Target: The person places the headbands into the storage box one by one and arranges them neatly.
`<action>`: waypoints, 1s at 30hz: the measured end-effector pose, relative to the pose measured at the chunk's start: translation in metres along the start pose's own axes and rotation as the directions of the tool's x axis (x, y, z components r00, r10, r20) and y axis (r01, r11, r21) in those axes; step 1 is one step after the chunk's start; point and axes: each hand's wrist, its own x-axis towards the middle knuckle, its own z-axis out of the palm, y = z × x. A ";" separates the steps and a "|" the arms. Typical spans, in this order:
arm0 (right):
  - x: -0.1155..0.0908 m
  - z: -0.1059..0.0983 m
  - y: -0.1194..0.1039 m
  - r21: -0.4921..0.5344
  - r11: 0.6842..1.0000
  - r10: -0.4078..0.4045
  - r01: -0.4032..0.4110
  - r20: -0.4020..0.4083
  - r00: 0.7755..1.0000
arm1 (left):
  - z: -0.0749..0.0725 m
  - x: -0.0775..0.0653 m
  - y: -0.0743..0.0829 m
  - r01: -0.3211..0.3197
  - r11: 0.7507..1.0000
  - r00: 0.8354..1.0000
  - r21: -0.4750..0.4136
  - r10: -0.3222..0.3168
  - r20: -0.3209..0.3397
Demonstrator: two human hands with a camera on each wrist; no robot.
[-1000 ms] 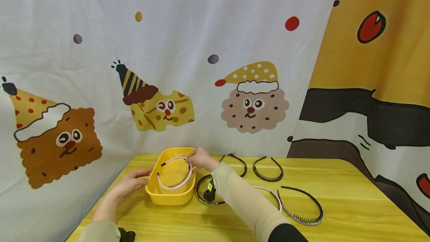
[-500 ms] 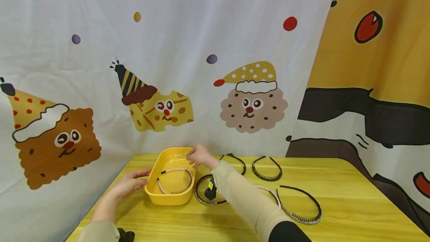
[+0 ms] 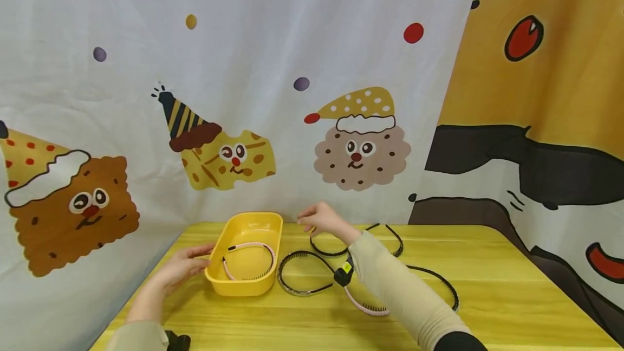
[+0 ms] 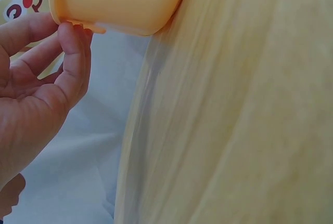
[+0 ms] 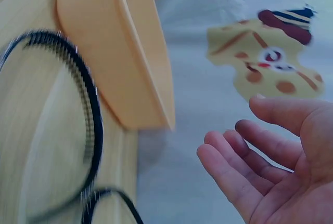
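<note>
My left hand (image 3: 179, 271) is at the left side of a yellow plastic basin (image 3: 244, 288), its thumb and fingertips holding the rim, as the left wrist view also shows. Inside the basin lies a pink headband (image 3: 270, 253) with dark comb teeth and black tips. My right hand (image 3: 325, 219) hovers right of the basin with nothing in it; in the right wrist view its fingers (image 5: 223, 172) are loosely bent and apart from the thumb. Below that wrist, a black toothed headband (image 3: 297, 292) with a glittery part rests on the table.
On the yellow wood-grain table (image 3: 292, 329) lie more headbands: black ones (image 3: 401, 242) at the back, another pink headband (image 3: 368, 309) partly behind my right sleeve, and a black headband (image 3: 450, 286) at the right. A white cartoon-print curtain (image 3: 273, 42) hangs behind.
My right hand has let go of the pink headband, which dropped to the basin's bottom, and then moved right, out of the basin. The left hand stays at the rim.
</note>
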 end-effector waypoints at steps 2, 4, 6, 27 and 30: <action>-0.013 -0.015 0.006 0.001 1.000 0.014 -0.014 -0.016 1.000 | -0.001 0.000 0.000 0.006 1.000 1.000 0.000 -0.006 0.003; -0.027 -0.029 0.012 -0.007 1.000 0.022 -0.023 -0.035 0.999 | -0.001 0.001 0.000 0.008 1.000 1.000 0.006 -0.008 0.006; -0.043 -0.043 0.018 -0.006 1.000 0.027 -0.027 -0.054 0.998 | -0.002 0.001 0.000 0.010 1.000 1.000 0.006 -0.010 0.009; -0.151 -0.150 0.096 0.033 0.994 0.109 -0.104 -0.199 0.974 | -0.003 0.003 -0.001 0.015 1.000 0.999 -0.017 -0.014 0.039; -0.156 -0.154 0.102 0.028 0.992 0.126 -0.123 -0.196 0.972 | -0.005 0.003 -0.002 0.034 0.999 0.999 -0.021 -0.034 0.039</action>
